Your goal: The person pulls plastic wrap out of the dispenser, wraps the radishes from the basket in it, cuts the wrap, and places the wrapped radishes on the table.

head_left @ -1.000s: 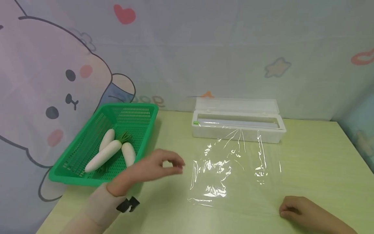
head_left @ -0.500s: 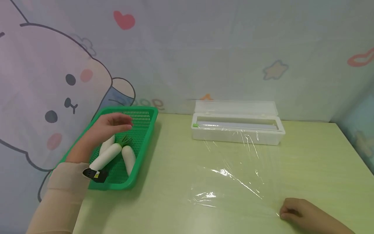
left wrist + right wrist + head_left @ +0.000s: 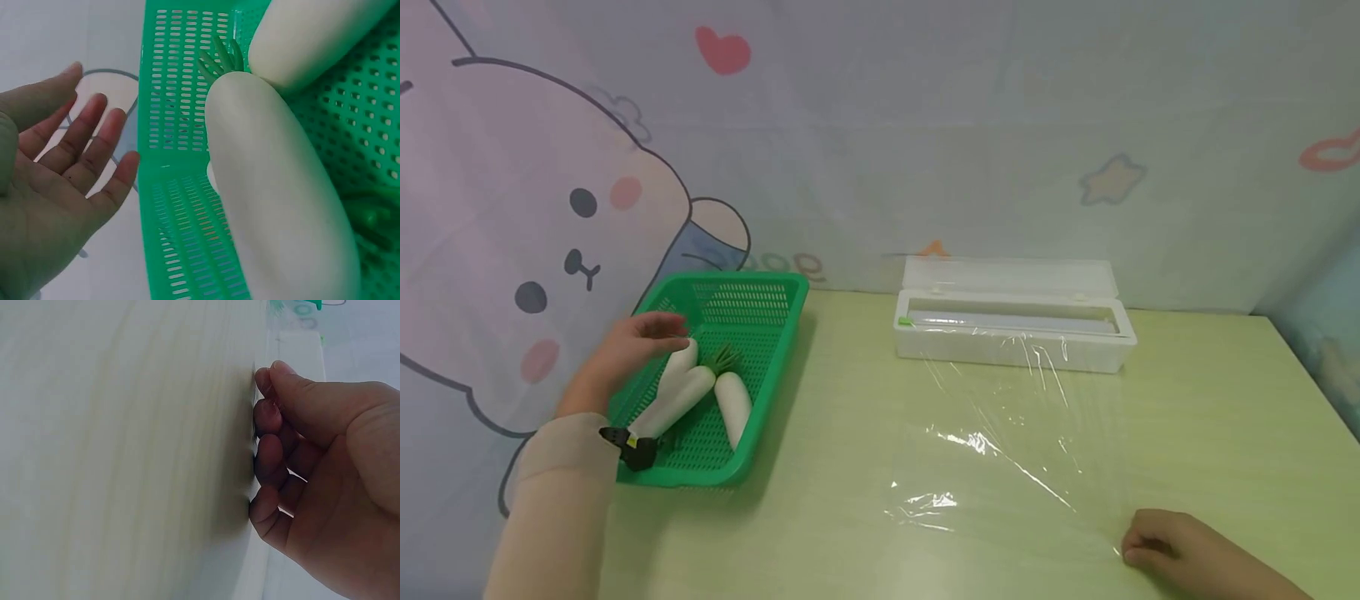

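Note:
In the head view my left hand (image 3: 632, 354) is over the left side of a green plastic basket (image 3: 784, 350), its fingertips near the far end of a white radish (image 3: 679, 360). The left wrist view shows that hand (image 3: 69, 169) with fingers spread and loosely bent, holding nothing, apart from the nearest radish (image 3: 275, 181). Two other radishes lie in the basket, one (image 3: 733, 408) against its right side. My right hand (image 3: 1180, 546) rests on the table, thumb and forefinger pinching the near right corner of a clear plastic wrap sheet (image 3: 981, 443).
At the back of the table (image 3: 835, 433), a white wrap dispenser (image 3: 1011, 352) stands with its lid (image 3: 1011, 277) raised. The sheet runs from its roll (image 3: 1015, 322) toward the front. A green slider (image 3: 906, 322) sits at its left end. Behind hangs a printed cloth (image 3: 925, 167).
My left hand has moved left from beside the sheet to over the basket, then lower toward the radishes. The sheet's creases have shifted. My right hand stays at the corner.

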`<state>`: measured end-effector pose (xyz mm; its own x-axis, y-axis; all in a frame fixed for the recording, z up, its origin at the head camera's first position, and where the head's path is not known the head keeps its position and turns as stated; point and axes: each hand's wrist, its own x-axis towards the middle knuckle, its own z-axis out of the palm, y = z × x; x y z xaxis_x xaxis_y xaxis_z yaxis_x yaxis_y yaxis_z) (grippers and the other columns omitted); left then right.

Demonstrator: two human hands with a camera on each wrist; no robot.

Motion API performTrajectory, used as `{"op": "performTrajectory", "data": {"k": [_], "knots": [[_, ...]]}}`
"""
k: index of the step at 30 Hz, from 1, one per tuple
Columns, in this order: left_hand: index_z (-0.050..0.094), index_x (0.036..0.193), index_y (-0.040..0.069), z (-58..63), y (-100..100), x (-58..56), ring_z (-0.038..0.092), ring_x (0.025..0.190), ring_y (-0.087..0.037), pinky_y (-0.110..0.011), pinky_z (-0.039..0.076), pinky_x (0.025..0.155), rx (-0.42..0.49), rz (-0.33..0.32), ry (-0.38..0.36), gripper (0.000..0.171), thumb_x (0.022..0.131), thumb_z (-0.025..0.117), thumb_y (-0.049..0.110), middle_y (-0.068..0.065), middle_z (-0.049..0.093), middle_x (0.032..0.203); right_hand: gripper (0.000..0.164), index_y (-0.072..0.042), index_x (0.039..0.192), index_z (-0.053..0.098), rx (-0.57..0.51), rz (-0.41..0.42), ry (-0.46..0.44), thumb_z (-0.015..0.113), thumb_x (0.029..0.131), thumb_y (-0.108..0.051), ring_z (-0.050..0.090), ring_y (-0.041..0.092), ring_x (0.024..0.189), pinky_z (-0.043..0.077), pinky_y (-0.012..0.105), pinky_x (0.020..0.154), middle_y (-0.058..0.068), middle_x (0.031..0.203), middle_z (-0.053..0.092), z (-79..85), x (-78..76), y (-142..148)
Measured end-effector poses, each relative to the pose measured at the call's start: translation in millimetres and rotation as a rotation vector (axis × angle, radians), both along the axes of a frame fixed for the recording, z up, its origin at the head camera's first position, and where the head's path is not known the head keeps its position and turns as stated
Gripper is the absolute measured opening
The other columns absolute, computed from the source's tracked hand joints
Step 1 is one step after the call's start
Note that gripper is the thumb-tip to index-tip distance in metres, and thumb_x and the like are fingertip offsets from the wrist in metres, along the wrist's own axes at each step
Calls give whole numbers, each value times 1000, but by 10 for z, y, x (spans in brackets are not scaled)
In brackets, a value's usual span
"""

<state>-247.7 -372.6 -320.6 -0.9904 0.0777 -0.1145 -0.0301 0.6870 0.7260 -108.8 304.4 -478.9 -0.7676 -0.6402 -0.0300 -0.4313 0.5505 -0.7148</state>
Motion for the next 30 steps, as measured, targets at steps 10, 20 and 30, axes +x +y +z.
{"op": "performTrajectory", "data": {"k": [10, 20, 30], "knots": [[30, 147, -3, -124, -157, -90, 41, 126, -42, -54, 38, 100, -33, 16, -77, 64, 99, 56, 29, -30, 41, 142, 11, -22, 87, 63, -9, 10, 38, 64, 92, -12, 44, -8, 72, 38, 20, 57, -21, 80, 55, -6, 2, -2], [29, 146, -7, -401, -172, -157, 43, 124, -46, -54, 41, 99, -48, -11, -151, 66, 97, 59, 24, -33, 37, 142, 8, -20, 88, 64, -15, 8, -33, 62, 94, -14, 44, -7, 71, 37, 20, 56, -20, 80, 55, -8, -2, 2], [29, 147, -4, -472, -203, -164, 45, 122, -43, -51, 42, 96, -65, -47, -264, 77, 91, 66, 32, -31, 35, 144, 8, -20, 87, 64, -9, -2, -42, 62, 93, -16, 44, -7, 71, 37, 20, 56, -20, 80, 54, -6, -6, -2]]}}
